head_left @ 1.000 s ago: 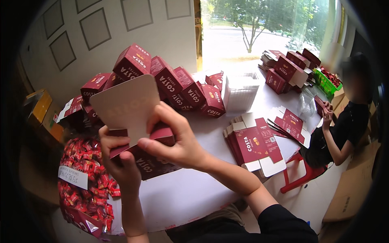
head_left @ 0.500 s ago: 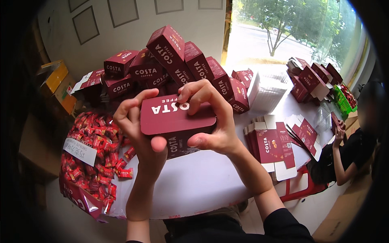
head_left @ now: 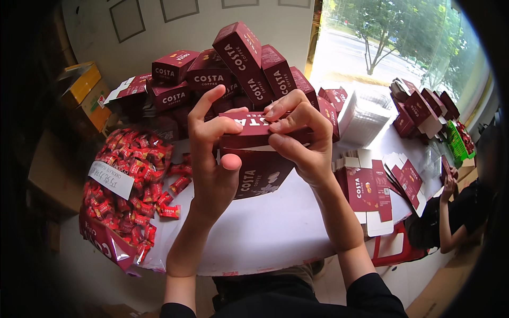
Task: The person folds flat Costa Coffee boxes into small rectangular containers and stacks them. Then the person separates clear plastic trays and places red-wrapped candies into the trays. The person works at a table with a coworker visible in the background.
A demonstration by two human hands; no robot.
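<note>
A white table by a bright window fills the frame; at centre the left hand and right hand both clasp a dark red carton, fingers closed on its lid, stacked cartons behind, a sweets bag lower left

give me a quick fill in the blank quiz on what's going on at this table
1. Both hands, left hand and right hand, hold a dark red ____ above the white table.
2. The open bag of red wrapped sweets lies to the person's ____.
3. The flat unfolded cartons lie to the person's ____.
4. Behind the hands, finished boxes are stacked in a ____.

Missing words: box; left; right; pile
</note>
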